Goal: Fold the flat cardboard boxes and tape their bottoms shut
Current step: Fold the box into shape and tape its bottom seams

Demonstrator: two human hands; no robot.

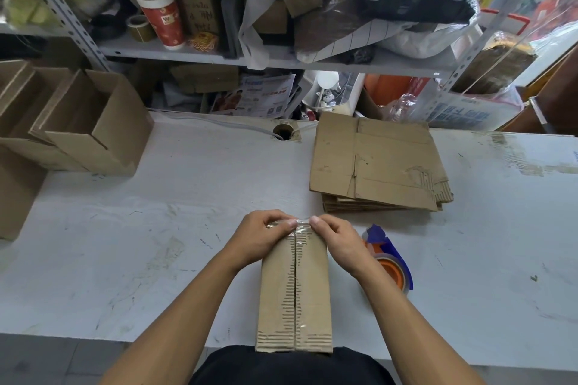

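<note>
**Both hands press tape at the far end of the folded box**

The folded cardboard box [295, 294] stands bottom-up at the near edge of the table [187, 228], its two bottom flaps meeting along a centre seam covered by a strip of clear tape [296, 230]. The far end of the box lies under both hands. The left hand [261, 236] has its grip closed over the far left corner, thumb pressing the tape. The right hand [336, 239] has its grip closed over the far right corner, thumb tip just beside the left thumb on the tape.

A tape dispenser [389, 259] with a blue frame and orange core lies just right of the box, partly hidden by the right forearm. A stack of flat boxes [378, 162] lies further back to the right. Assembled open boxes [93, 125] stand at the far left of the table.
</note>
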